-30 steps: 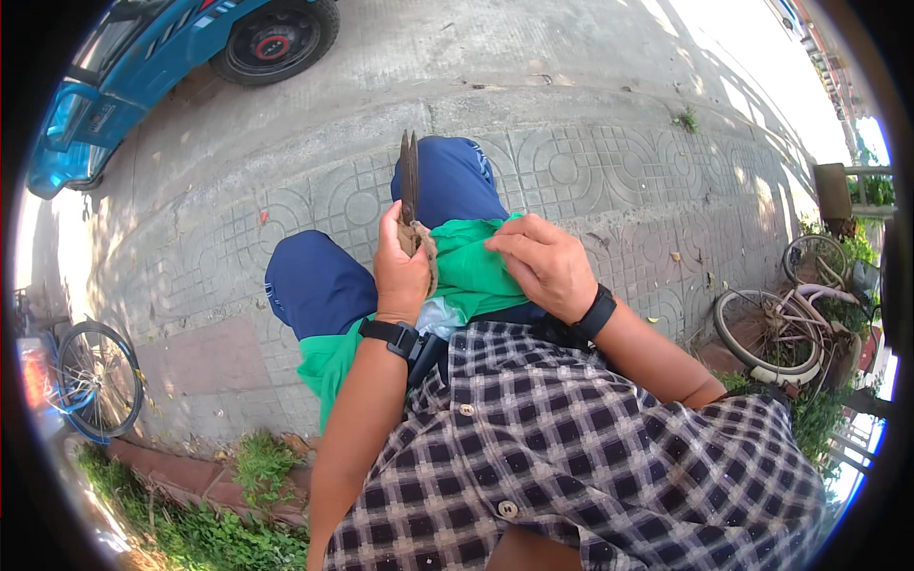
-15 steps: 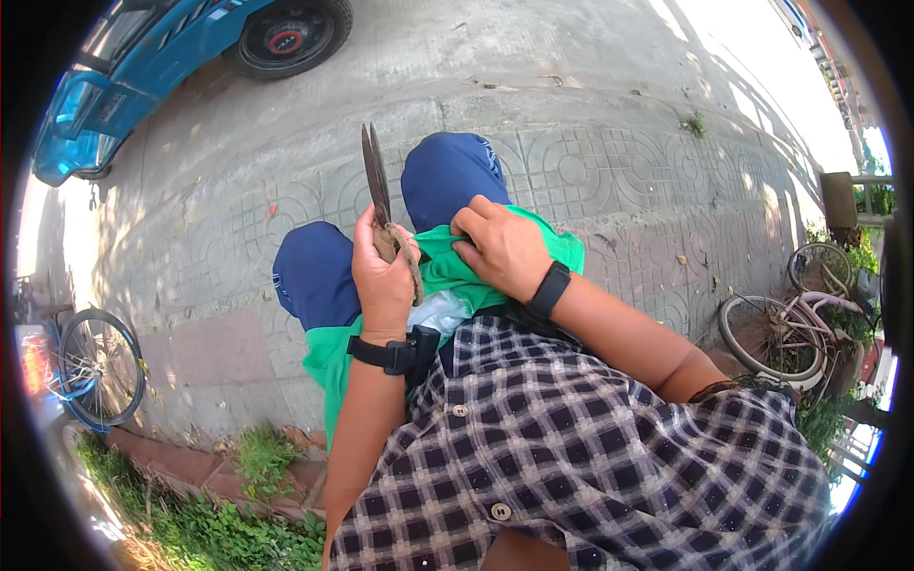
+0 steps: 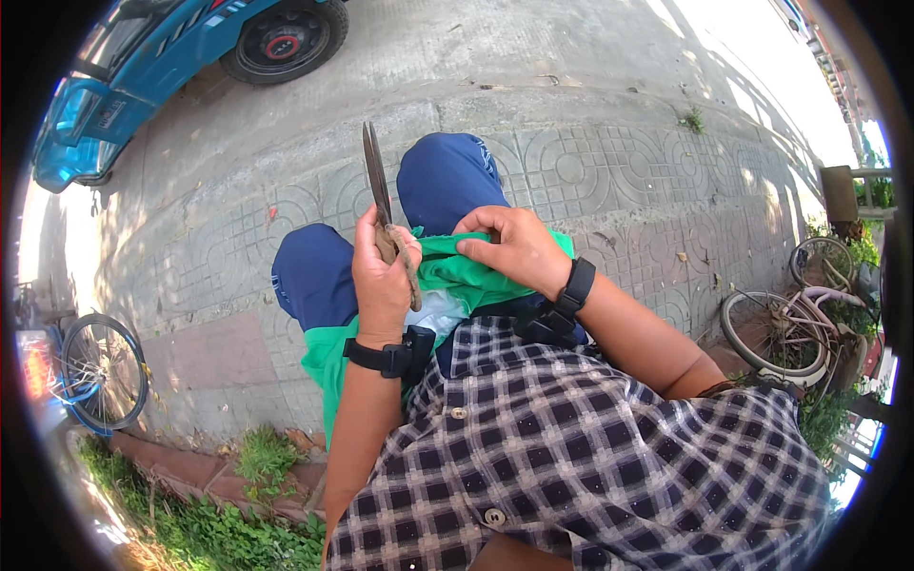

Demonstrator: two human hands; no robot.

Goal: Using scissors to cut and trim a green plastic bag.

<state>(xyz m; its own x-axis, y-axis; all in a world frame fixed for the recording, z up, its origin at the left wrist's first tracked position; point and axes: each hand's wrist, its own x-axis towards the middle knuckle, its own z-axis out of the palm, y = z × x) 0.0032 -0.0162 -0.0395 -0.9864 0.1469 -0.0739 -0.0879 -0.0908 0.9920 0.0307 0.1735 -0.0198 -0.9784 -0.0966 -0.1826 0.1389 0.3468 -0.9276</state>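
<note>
1. Head view, left hand (image 3: 383, 278): grasping dark-bladed scissors (image 3: 378, 176) by their wrapped handles; blades point away from the body, a thin gap between tips.
2. Head view, right hand (image 3: 519, 249): thumb and fingers pinch an upper edge of the green cloth (image 3: 486, 278), which lies across the lap, over the dark blue trousers (image 3: 446, 181). A white, crumpled item (image 3: 440, 312) sits just beside the cloth, nearer the shirt.
3. Head view, progress, my judgement: tool in grip and cloth edge gathered are done. Blades stand clear of the cloth, so cutting isn't under way; whether any earlier cut exists, cannot tell. Remaining amount unclear: folds hide much.
</note>
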